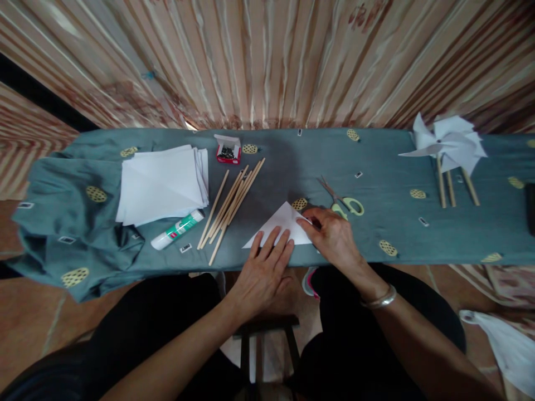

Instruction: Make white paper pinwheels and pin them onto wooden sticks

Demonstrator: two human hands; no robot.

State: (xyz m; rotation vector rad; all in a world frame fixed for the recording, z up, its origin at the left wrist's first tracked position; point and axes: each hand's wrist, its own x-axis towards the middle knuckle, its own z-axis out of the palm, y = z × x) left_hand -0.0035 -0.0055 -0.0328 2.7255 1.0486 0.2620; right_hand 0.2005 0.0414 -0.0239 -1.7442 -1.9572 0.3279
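Observation:
A white sheet of paper (281,223), folded into a triangle, lies at the table's front edge between my hands. My left hand (265,267) rests on its lower left part, fingers stretched out and flat. At the right side of the triangle, my right hand (334,231) has its thumb and curled fingers closed on the paper's edge; the fingertips are partly hidden. Just behind that hand lie scissors (340,199) with light green handles, their blades pointing away to the left.
Left of the paper are several wooden sticks (229,209), a glue stick (178,229) and a stack of white paper (161,184). A red box (228,150) of small dark pins stands behind. Paper pinwheels (449,142) on sticks lie at right. A striped curtain (267,61) hangs behind the table.

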